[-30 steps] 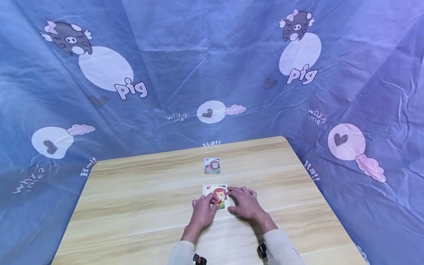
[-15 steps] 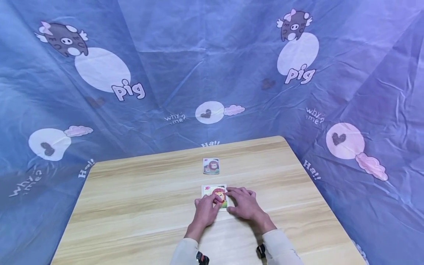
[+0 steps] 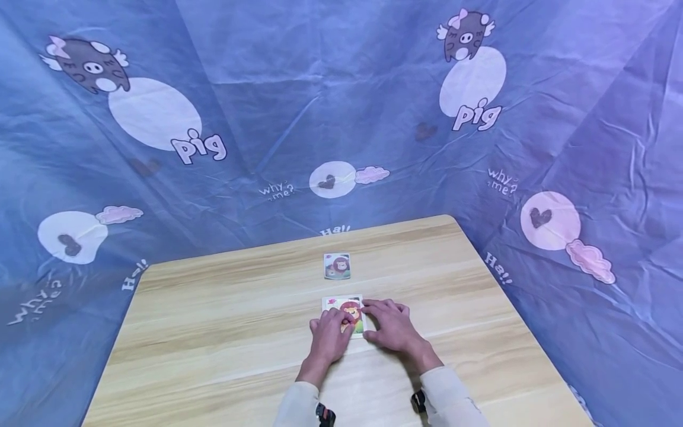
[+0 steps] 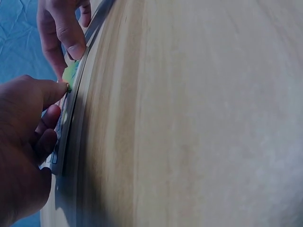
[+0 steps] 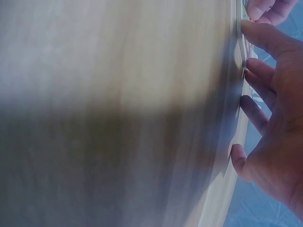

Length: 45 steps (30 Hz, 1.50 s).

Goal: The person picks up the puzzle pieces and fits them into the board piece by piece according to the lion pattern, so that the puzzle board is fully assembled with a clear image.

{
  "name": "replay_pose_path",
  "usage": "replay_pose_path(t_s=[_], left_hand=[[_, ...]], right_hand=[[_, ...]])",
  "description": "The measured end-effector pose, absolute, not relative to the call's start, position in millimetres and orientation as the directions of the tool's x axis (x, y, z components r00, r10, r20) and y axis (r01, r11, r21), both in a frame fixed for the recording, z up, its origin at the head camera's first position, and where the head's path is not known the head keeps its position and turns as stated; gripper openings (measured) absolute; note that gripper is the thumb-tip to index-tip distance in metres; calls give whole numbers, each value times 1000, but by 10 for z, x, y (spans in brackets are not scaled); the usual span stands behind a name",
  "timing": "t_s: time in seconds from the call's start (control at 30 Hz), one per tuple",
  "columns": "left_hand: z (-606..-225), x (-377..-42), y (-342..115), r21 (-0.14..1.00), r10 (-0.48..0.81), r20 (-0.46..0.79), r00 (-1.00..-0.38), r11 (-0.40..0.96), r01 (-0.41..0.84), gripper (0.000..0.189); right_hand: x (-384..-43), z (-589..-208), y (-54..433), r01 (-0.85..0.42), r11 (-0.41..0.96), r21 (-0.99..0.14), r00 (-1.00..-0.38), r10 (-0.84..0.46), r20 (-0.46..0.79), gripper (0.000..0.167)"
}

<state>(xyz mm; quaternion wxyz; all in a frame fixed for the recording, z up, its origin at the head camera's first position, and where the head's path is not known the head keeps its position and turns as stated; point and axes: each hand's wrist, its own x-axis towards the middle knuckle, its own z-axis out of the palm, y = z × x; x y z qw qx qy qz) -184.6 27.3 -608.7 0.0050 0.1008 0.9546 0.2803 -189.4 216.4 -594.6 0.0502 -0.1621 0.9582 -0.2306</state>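
A jigsaw puzzle point(image 3: 353, 311) with a lion picture in a pale tray lies flat on the table in the head view. My left hand point(image 3: 328, 338) is over its lower left part, thumb and index finger pinching a small puzzle piece point(image 4: 68, 87) at its surface; most of that piece is hidden by the fingers. At the puzzle's right side, my right hand point(image 3: 393, 325) rests with thumb and index finger apart, both touching the edge. In the right wrist view, the right hand's other fingers point(image 5: 253, 113) reach down beside the tray.
A small lion picture card point(image 3: 337, 267) lies farther back on the wooden table point(image 3: 213, 332). Blue patterned cloth point(image 3: 267, 107) hangs behind the table and along its sides.
The left hand has shifted slightly right over the puzzle, and its fingers now lie closer to the lion. The right hand stays at the edge. The head view has drifted slightly.
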Motion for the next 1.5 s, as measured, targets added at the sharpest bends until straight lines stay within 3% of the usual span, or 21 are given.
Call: replay_pose_path(t_s=[0.43, 1.13, 1.5], left_hand=[[-6070, -1868, 280, 497, 231, 36, -972, 840, 218, 30], [-6059, -1853, 287, 363, 253, 109, -961, 890, 275, 30], [-6041, -1711, 325, 385, 259, 45, -965, 887, 256, 41]], right_hand=[[-1912, -5942, 2164, -279, 843, -460, -945, -326, -22, 61], [-1935, -5945, 2159, -292, 845, -448, -943, -331, -11, 62], [-1910, -5947, 2174, -304, 843, -444, -936, -350, -23, 61]])
